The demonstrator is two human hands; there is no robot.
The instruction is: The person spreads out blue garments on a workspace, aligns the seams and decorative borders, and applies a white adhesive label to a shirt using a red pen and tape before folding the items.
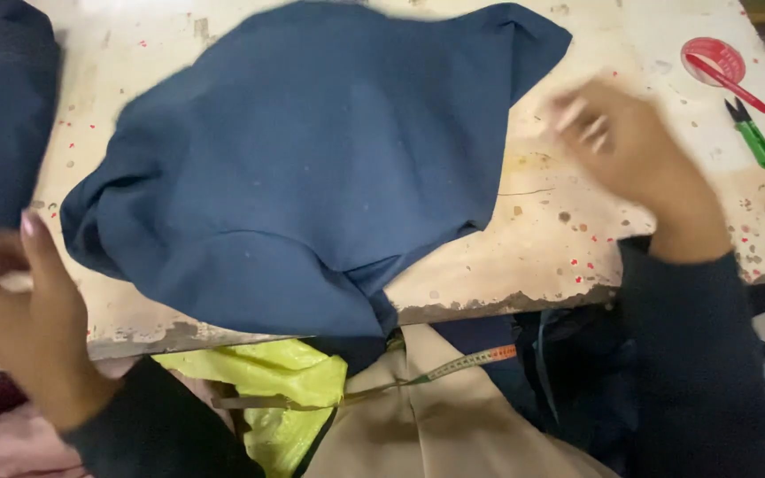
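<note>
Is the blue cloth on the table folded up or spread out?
Spread out: the blue cloth lies loosely open across the table, one edge hanging over the front.

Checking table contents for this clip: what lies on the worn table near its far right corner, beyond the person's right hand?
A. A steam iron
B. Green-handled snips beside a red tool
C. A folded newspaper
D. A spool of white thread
B: green-handled snips lie beside a red tool on the table, beyond the right hand; no iron, spool or newspaper shows.
</note>
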